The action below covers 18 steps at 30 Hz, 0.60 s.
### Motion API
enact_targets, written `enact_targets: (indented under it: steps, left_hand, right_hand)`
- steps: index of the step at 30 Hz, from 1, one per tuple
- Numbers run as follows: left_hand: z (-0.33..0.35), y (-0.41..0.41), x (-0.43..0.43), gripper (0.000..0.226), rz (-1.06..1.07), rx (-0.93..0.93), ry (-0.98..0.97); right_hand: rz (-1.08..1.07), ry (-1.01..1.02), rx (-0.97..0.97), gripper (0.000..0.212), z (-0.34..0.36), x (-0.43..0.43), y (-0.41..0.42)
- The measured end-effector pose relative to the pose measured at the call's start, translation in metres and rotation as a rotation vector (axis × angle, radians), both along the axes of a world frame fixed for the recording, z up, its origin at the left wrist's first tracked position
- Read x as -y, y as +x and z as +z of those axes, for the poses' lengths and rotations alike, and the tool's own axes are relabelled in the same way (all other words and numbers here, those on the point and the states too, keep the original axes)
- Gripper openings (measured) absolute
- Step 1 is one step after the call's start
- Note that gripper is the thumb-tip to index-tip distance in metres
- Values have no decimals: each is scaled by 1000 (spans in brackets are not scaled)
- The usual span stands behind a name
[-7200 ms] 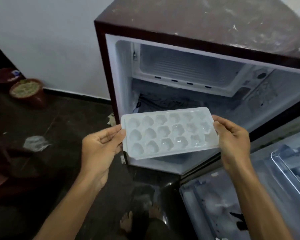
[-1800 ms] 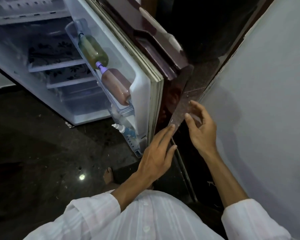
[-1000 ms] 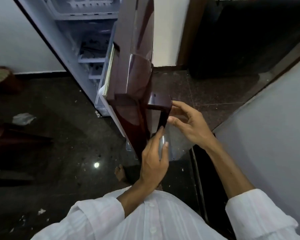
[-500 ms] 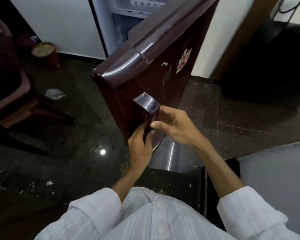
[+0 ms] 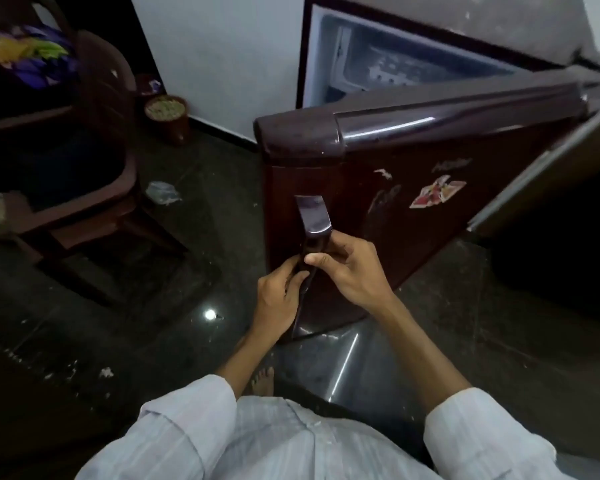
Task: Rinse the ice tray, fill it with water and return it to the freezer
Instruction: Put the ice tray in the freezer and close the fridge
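Over the dark floor (image 5: 146, 334), your left hand (image 5: 278, 301) and right hand (image 5: 349, 271) both grip the door handle (image 5: 313, 221); this looks like the closing step, so push it shut.

Floor (image 5: 129, 341): dark polished stone, laid in large tiles, joints faintly seen. One bright light spot (image 5: 209, 314) is reflected in it. White specks (image 5: 106, 372) are scattered lower left; a crumpled pale plastic scrap (image 5: 161, 192) is left lying near the chair.
Wall (image 5: 222, 46): plain white, edged at the base by a dark skirting (image 5: 219, 131).
Chair (image 5: 111, 188): brown plastic, placed at left, loaded with multicoloured cloth (image 5: 32, 60).
Pot (image 5: 167, 114): brown, round, filled with pale granular stuff, set on the floor against the wall. A smaller dark container (image 5: 149, 85) is tucked just behind it.
Right side: a wooden frame (image 5: 551, 161) is seen, with a dark unlit area (image 5: 561, 265) below it. The room is dimly lit overall.
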<state>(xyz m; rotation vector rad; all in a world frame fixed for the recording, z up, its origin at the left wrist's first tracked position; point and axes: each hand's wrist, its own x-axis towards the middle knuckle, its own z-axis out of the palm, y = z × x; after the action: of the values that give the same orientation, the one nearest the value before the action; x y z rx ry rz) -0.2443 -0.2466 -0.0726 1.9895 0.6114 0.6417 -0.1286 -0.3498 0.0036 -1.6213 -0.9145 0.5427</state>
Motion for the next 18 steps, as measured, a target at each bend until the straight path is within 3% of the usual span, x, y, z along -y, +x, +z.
enact_targets:
  steps: [18]
  left_hand:
    - [17,137,-191,29,-218,-76,-95]
  right_hand:
    - [-288,-46,164,11,-4,-185,108]
